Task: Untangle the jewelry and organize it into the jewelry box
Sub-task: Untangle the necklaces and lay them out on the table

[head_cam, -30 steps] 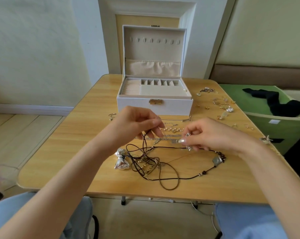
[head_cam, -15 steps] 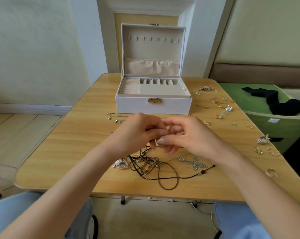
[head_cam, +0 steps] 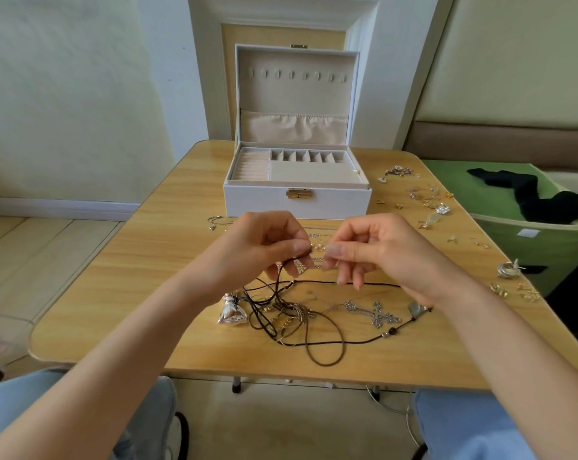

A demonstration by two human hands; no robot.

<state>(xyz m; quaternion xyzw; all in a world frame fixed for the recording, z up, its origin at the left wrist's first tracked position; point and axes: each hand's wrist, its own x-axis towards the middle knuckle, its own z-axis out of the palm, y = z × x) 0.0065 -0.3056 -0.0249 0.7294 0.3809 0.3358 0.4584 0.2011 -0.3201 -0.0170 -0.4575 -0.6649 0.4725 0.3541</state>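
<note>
- While my left hand (head_cam: pixel 264 250) hovers above the table (head_cam: pixel 141 280), its thumb and forefinger pinch a dark brown cord (head_cam: pixel 277 280) that rises out of the tangle; the other fingers curl under.
- My right hand (head_cam: pixel 380 254) is just beside it, thumb and forefinger pressed tip to tip and the rest loosely bent; I cannot tell whether anything fine is caught between them.
- Directly below both hands lies the tangle of cords and chains (head_cam: pixel 274 318), one loop trailing toward the near edge.
- A silver heart-shaped pendant (head_cam: pixel 232 315) sits against the tangle's left side, and a silver cross pendant (head_cam: pixel 377 313) lies to its right.
- Beyond my hands the white jewelry box (head_cam: pixel 297 197) stands open, lid upright, well apart from the tangle.
- Small loose earrings and charms (head_cam: pixel 430 200) are scattered right of the box, with silver rings (head_cam: pixel 508 270) near the right edge.
- Off the table's right side is a green bin (head_cam: pixel 530 240) with a black cloth (head_cam: pixel 543 200) on it.
</note>
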